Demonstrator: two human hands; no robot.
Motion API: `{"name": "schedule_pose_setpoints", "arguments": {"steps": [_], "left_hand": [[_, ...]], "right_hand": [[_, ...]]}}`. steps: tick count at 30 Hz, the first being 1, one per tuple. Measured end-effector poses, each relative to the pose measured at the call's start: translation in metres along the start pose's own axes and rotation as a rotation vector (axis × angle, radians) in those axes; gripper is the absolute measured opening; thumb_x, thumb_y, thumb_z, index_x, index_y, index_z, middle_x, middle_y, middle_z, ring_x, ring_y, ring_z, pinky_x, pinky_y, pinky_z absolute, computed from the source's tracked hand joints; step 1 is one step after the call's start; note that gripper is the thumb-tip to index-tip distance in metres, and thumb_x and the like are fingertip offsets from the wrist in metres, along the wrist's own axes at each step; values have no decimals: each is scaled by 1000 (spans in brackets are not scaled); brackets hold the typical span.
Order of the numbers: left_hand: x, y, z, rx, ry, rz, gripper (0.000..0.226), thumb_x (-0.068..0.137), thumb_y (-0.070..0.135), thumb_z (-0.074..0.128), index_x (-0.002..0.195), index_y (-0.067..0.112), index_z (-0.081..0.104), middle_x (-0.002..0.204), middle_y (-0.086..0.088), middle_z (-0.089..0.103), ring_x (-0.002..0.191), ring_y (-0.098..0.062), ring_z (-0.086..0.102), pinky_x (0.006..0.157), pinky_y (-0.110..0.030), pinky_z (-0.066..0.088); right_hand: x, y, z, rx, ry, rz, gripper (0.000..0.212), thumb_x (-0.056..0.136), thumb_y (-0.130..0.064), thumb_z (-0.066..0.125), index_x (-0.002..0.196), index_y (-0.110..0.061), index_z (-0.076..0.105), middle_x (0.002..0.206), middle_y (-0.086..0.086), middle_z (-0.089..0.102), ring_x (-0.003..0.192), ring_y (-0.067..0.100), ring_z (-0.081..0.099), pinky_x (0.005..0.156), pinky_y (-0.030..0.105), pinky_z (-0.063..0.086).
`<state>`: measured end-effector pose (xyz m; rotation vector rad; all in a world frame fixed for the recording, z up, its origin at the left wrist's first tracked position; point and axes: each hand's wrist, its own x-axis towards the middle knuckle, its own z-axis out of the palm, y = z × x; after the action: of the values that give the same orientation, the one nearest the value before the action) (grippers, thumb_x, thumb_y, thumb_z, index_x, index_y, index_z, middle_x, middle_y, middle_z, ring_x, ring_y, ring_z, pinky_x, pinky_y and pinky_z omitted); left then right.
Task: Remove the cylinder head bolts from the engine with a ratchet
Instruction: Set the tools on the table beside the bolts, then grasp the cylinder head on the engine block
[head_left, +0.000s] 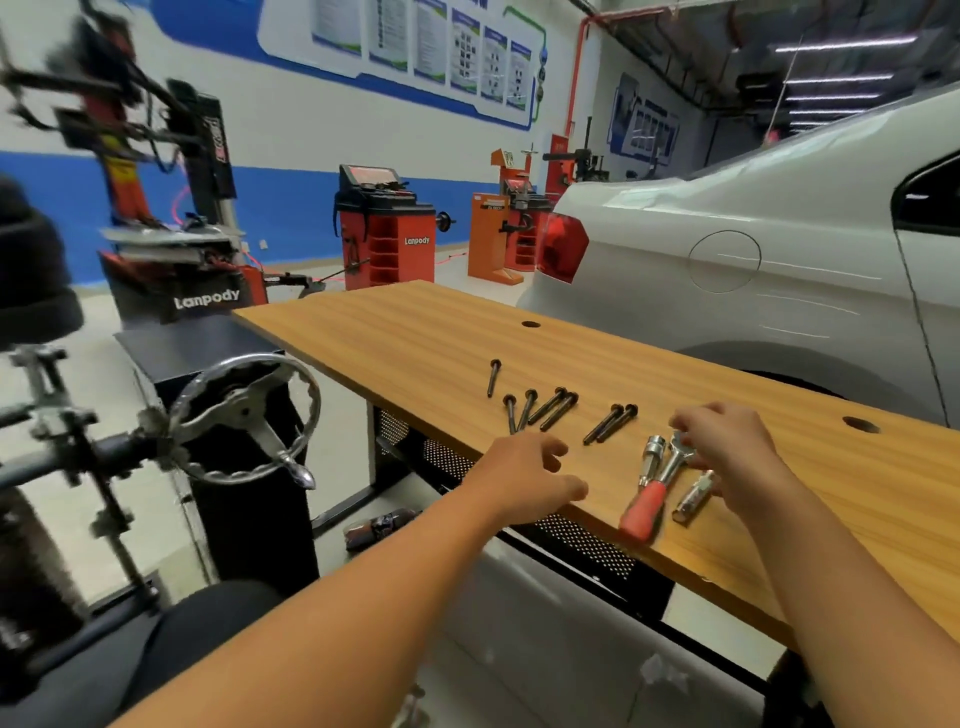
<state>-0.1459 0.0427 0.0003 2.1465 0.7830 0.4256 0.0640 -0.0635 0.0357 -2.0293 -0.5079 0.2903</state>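
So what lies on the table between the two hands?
In the head view, a pair of dark bolts lies on the table between the left hand and right hand.

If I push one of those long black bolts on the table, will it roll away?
Probably a little. The bolts look round and smooth, so one could roll sideways on the flat wooden table. Its wider head would likely curve it around. They look like stiff metal, heavy for their size.
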Motion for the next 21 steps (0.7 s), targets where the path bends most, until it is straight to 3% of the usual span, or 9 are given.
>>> {"name": "schedule_pose_setpoints", "arguments": {"steps": [4,7,8,11,14,16,18,21], "left_hand": [[-42,-33,-60,-58,168,-75,56,83,45,77,135,27,65,121,12,69,109,-8,62,93,-27,47],[-79,-62,-110,-86,316,-82,23,84,39,77,107,35,74,101,23,71,102,0,66,88,-23,51],[-91,-71,-126,-109,371,-94,21,85,37,78,106,35,74,99,23,71,101,-1,67,85,-24,52],[-135,-95,-180,-181,542,-139,33,86,28,79,118,21,75,108,7,75,99,-13,71,94,-40,58],[-197,-114,-242,-146,719,-137,23,87,21,79,110,21,76,98,1,77,89,-14,71,90,-42,59],[-249,-126,-286,-92,847,-141,21,85,21,79,106,24,76,90,-1,77,75,-15,68,79,-41,60],[-308,-136,-327,-33,973,-155,18,84,25,76,102,27,77,84,3,76,67,-13,67,68,-38,60],[-408,-150,-385,53,1233,-235,9,87,22,72,90,31,76,71,7,74,51,-9,65,47,-23,51]], "right_hand": [[-9,-11,13,19,87,56,18,96,-20,66,108,-8,67,101,13,64,85,28,58,67,41,48],[-20,-19,15,113,172,194,26,93,-19,70,110,-1,63,104,14,64,87,28,57,70,42,45],[-28,-24,17,119,224,221,25,92,-19,70,107,-2,58,102,15,62,89,29,56,70,43,46],[-55,-51,49,74,300,34,19,90,-24,64,104,-16,54,106,16,64,95,34,60,73,47,54],[-114,-107,128,89,82,-343,18,87,-34,63,103,-26,63,104,6,68,97,33,61,79,50,56],[-169,-150,194,91,-129,-528,12,89,-30,69,100,-25,66,99,2,68,94,28,59,75,38,49],[-227,-188,254,153,-304,-633,9,89,-23,71,96,-24,68,93,-2,69,88,23,60,74,34,45],[-306,-239,326,246,-557,-724,6,88,-24,72,90,-26,66,86,-9,70,82,19,65,74,36,51]]}}
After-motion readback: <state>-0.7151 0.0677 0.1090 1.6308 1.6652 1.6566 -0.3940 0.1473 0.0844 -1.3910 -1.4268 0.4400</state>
